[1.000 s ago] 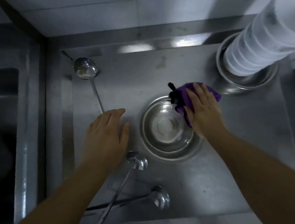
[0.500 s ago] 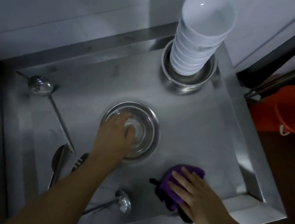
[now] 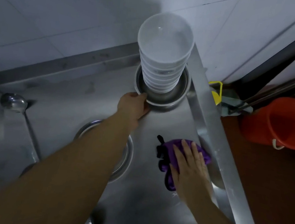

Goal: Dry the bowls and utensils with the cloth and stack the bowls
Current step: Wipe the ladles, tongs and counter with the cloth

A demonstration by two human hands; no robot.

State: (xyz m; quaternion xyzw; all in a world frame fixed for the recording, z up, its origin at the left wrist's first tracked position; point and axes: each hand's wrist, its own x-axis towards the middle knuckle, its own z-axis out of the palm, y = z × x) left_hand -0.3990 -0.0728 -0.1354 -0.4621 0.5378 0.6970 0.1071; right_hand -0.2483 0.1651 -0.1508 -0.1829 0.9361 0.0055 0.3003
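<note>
A tall stack of white bowls (image 3: pixel 164 45) stands inside a steel bowl (image 3: pixel 178 95) at the back right of the steel counter (image 3: pixel 66 106). My left hand (image 3: pixel 132 104) reaches across and grips that steel bowl's near-left rim. A second steel bowl (image 3: pixel 128 155) lies in the middle, mostly hidden under my left forearm. My right hand (image 3: pixel 190 164) lies flat, fingers straight, on the purple cloth (image 3: pixel 170 151) near the counter's right edge. A steel ladle (image 3: pixel 13 101) rests at the far left.
A raised steel lip (image 3: pixel 217 151) borders the counter on the right. Beyond it, on the floor, stand an orange bucket (image 3: pixel 285 122) and a yellow-handled tool (image 3: pixel 216 94). A tiled wall (image 3: pixel 61 19) rises behind. Another utensil's bowl (image 3: pixel 91 223) peeks out at the bottom.
My left hand left the middle steel bowl and reached back to the steel bowl under the white stack. My right hand stayed pressing the cloth near the right edge.
</note>
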